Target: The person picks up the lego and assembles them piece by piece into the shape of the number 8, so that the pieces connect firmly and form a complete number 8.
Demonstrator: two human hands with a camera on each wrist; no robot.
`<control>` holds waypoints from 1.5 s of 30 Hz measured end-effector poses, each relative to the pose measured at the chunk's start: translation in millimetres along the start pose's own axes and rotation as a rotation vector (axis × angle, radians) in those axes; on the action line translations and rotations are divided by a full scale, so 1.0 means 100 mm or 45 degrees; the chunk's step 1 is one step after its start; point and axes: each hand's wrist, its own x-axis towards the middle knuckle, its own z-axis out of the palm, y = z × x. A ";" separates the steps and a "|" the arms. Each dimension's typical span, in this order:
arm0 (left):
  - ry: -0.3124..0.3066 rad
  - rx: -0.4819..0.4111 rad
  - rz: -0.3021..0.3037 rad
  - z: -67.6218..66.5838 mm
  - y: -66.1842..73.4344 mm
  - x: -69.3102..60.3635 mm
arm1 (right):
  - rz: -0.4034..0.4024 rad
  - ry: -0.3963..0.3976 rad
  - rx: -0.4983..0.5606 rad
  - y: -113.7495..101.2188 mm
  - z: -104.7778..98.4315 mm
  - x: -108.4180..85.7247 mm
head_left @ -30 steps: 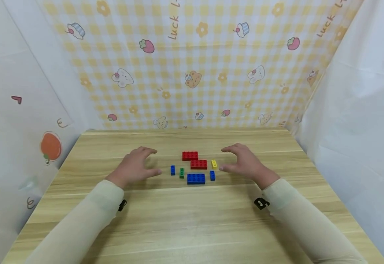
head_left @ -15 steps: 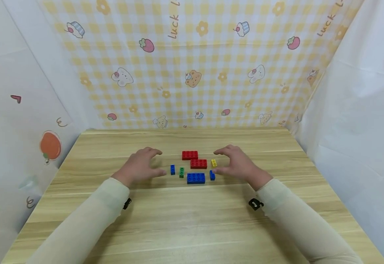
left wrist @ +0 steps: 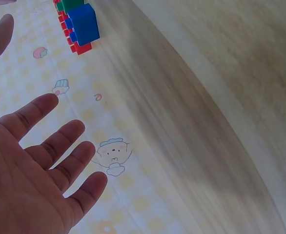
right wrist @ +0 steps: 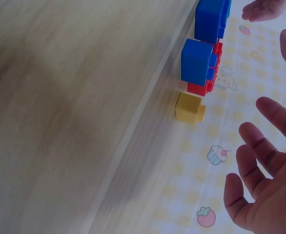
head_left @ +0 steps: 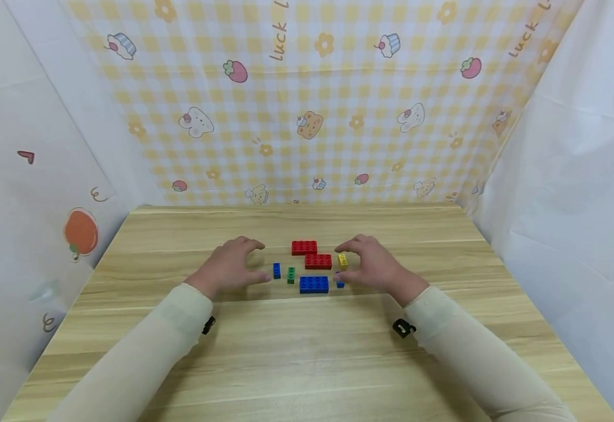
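Note:
Toy building bricks lie in a loose group on the wooden table. Two red bricks (head_left: 304, 248) sit at the back, and a larger blue brick (head_left: 314, 285) lies in front of them. To the left are a small blue brick (head_left: 277, 271) and a small green brick (head_left: 291, 275). My left hand (head_left: 233, 265) hovers beside these, fingers spread and holding nothing. On the right, my right hand (head_left: 371, 265) hangs over another small blue brick (head_left: 341, 284), partly hidden by the thumb, and near a small yellow brick (right wrist: 189, 108). Its fingers are spread and hold nothing.
The wooden table (head_left: 307, 357) reaches back to a yellow checked cloth (head_left: 286, 117) with printed cartoons. White sheets (head_left: 576, 176) hang at both sides. A black strap piece (head_left: 404, 328) shows under the right sleeve.
Both hands have moved inward toward the bricks, the right one coming over the small blue brick. The bricks have stayed in place.

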 end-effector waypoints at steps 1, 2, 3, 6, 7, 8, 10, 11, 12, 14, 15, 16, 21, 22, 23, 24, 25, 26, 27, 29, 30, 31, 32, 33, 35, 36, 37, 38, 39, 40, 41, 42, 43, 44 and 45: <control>-0.001 0.001 -0.001 0.00 0.01 0.00 | -0.003 0.000 0.006 -0.01 0.00 0.00; -0.001 0.005 0.000 0.00 0.01 0.01 | -0.010 0.001 0.004 0.00 0.01 0.00; -0.001 0.009 0.002 0.01 0.02 0.01 | -0.012 0.001 0.004 -0.01 0.02 0.00; -0.006 0.020 0.009 0.02 0.03 0.03 | -0.018 -0.002 0.000 0.00 0.04 0.01; -0.008 0.024 0.009 0.02 0.03 0.04 | -0.018 -0.004 -0.002 0.00 0.04 0.01; -0.009 0.028 0.011 0.02 0.03 0.04 | -0.018 -0.005 -0.005 0.00 0.05 0.01; -0.013 0.031 0.008 0.03 0.04 0.05 | -0.014 -0.014 -0.009 -0.01 0.06 0.02; -0.015 0.032 0.006 0.03 0.04 0.05 | -0.012 -0.020 -0.012 -0.01 0.07 0.02; -0.019 0.034 0.005 0.04 0.04 0.05 | -0.010 -0.026 -0.018 -0.02 0.07 0.02; -0.025 0.034 0.004 0.05 0.03 0.07 | -0.006 -0.041 -0.030 -0.01 0.09 0.03; -0.028 0.034 0.003 0.06 0.03 0.07 | -0.005 -0.049 -0.035 -0.01 0.10 0.03; -0.032 0.033 0.003 0.07 0.03 0.08 | -0.004 -0.054 -0.039 -0.01 0.10 0.03; -0.044 0.026 -0.008 0.08 0.01 0.10 | -0.021 -0.057 -0.045 -0.04 0.12 0.03; -0.046 0.024 -0.011 0.08 0.00 0.10 | -0.028 -0.058 -0.046 -0.04 0.13 0.03; -0.047 0.024 -0.015 0.08 0.01 0.10 | -0.034 -0.062 -0.049 -0.04 0.13 0.03; -0.049 0.023 -0.018 0.08 0.01 0.10 | -0.040 -0.067 -0.055 -0.04 0.14 0.04; -0.051 0.022 -0.021 0.08 0.01 0.10 | -0.043 -0.073 -0.061 -0.04 0.14 0.04; -0.056 0.020 -0.023 0.08 0.02 0.10 | -0.046 -0.079 -0.070 -0.04 0.15 0.04; -0.059 0.019 -0.025 0.07 0.03 0.09 | -0.048 -0.084 -0.077 -0.05 0.16 0.04; -0.068 0.017 -0.028 0.07 0.04 0.09 | -0.053 -0.090 -0.086 -0.06 0.17 0.05; -0.072 0.015 -0.030 0.07 0.05 0.08 | -0.056 -0.092 -0.090 -0.07 0.17 0.05; -0.077 0.015 -0.029 0.06 0.05 0.08 | -0.059 -0.091 -0.092 -0.08 0.18 0.05; -0.081 0.015 -0.029 0.06 0.06 0.08 | -0.066 -0.090 -0.094 -0.08 0.18 0.05; -0.083 0.016 -0.029 0.06 0.06 0.08 | -0.072 -0.089 -0.094 -0.09 0.19 0.05; -0.087 0.018 -0.028 0.06 0.07 0.08 | -0.086 -0.088 -0.106 -0.10 0.20 0.06; -0.088 0.020 -0.027 0.06 0.07 0.08 | -0.088 -0.090 -0.112 -0.10 0.21 0.06; -0.088 0.023 -0.024 0.06 0.07 0.08 | -0.089 -0.093 -0.116 -0.10 0.22 0.06; -0.088 0.023 -0.024 0.06 0.07 0.08 | -0.087 -0.099 -0.122 -0.10 0.23 0.07; -0.089 0.024 -0.025 0.07 0.07 0.09 | -0.082 -0.106 -0.128 -0.10 0.24 0.08; -0.090 0.025 -0.024 0.07 0.07 0.09 | -0.078 -0.112 -0.137 -0.10 0.25 0.08; -0.093 0.025 -0.025 0.07 0.07 0.09 | -0.072 -0.117 -0.142 -0.10 0.26 0.09; -0.095 0.026 -0.026 0.07 0.07 0.10 | -0.069 -0.123 -0.145 -0.10 0.27 0.09; -0.097 0.027 -0.029 0.07 0.07 0.10 | -0.067 -0.125 -0.151 -0.10 0.27 0.10; -0.099 0.026 -0.028 0.07 0.08 0.10 | -0.066 -0.127 -0.157 -0.10 0.28 0.10; -0.100 0.028 -0.026 0.07 0.08 0.11 | -0.065 -0.128 -0.157 -0.10 0.29 0.11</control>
